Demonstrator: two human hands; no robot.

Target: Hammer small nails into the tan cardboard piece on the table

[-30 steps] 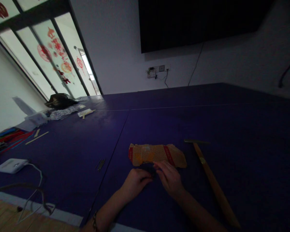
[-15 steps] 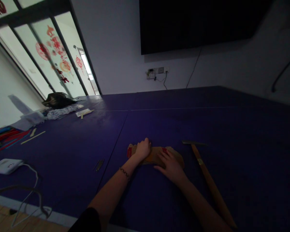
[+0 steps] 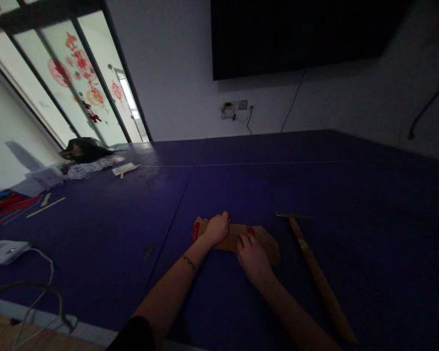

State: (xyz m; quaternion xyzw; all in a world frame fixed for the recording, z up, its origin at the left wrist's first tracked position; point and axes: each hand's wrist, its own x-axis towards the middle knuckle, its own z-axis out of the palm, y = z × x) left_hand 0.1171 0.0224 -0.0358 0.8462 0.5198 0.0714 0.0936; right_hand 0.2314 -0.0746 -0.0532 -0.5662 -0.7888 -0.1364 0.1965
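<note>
So the left hand (image 3: 216, 229) is curled over the left part of a tan, red-banded piece (image 3: 269, 241) (cardboard, maybe?), and the right hand (image 3: 254, 258) has its fingers bent onto it, just right of the left one. The piece lies flat on the purple surface (image 3: 369, 195), under both hands, with its ends poking out either side. Can't tell if either hand is really pinching anything, since the palms and most of the fingertips are hidden. My worry would be uneven pressure: if one hand pushes harder than the other, I reckon the piece could skid or swivel, or crease between them if it's as bendy as it looks. If anything small or pointy is under those fingers, which I can't see, pressing down blind could mean a poke. Then there's the hammer (image 3: 322, 282), lying just right of the right hand with its handle running back alongside that forearm, so a careless elbow could knock it. The thin dark bits (image 3: 149, 250) left of the left forearm look easy to scatter too if that arm sweeps outward, imo.
</note>
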